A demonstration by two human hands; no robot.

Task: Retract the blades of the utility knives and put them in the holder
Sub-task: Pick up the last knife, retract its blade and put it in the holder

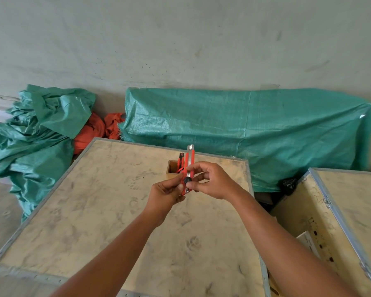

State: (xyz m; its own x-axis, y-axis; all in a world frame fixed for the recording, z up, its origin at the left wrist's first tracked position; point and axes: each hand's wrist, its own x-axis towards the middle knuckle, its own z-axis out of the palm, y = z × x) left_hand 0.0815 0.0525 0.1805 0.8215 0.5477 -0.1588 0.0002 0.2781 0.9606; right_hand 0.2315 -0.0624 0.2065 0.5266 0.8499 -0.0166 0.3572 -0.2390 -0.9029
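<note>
Utility knife [189,168]: red, held up over the surface [94,211], long axis near upright, metal tip w/ a bit of blade showing at top, pointing away from the person. Left hand [167,192] pinches the lower body; right hand [210,181] pinches around the black knob [187,180]. Holder [173,166] sits just behind and slightly left of both hands, w/ another red knife [181,161] already in it. Judging: retract first, then a short push fwd-left drops it in; left hand marginally nearer.

Grey wall [180,39]; green tarps [255,129] below; plywood crates [84,211], metal-edged.
</note>
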